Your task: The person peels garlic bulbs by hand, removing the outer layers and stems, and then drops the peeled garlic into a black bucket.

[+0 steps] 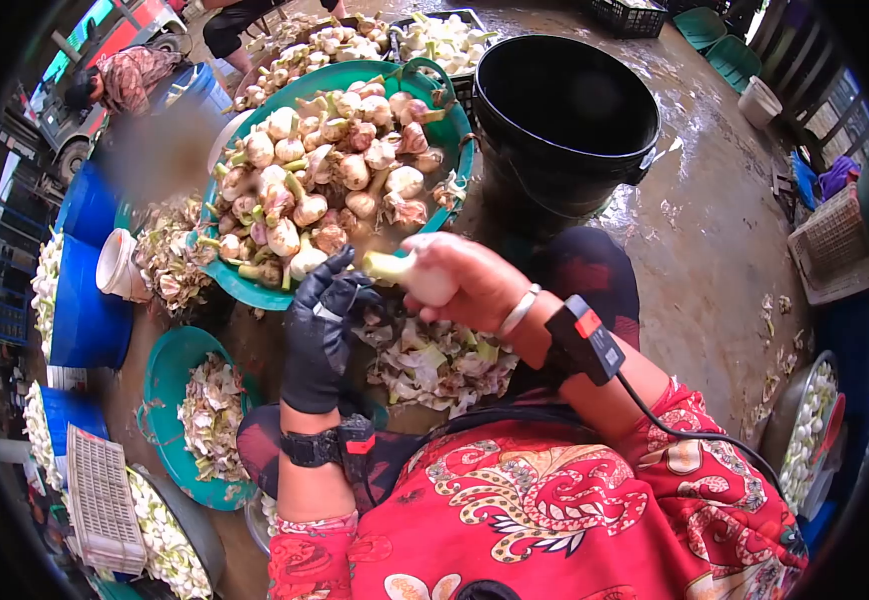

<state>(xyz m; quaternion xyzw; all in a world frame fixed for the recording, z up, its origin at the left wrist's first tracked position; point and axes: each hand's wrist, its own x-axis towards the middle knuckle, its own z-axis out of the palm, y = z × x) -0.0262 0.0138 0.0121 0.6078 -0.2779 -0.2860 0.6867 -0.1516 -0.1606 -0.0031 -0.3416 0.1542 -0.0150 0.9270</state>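
Note:
My right hand (470, 280), bare with a bangle at the wrist, holds a pale garlic bulb (433, 286) whose cut stem points left. Close to that stem is my left hand (325, 315), in a black glove, its fingers curled; whether they grip anything is hidden. Just beyond both hands, a green basin (245, 285) is heaped with unpeeled garlic bulbs (315, 180). Below my hands lies a pile of loose garlic skins (445, 368).
A black bucket (565, 190) stands at the upper right of the basin. A green tub (165, 390) with skins is at lower left, near blue containers (93, 320). A crate of garlic (445, 45) and a person (135, 80) are farther back.

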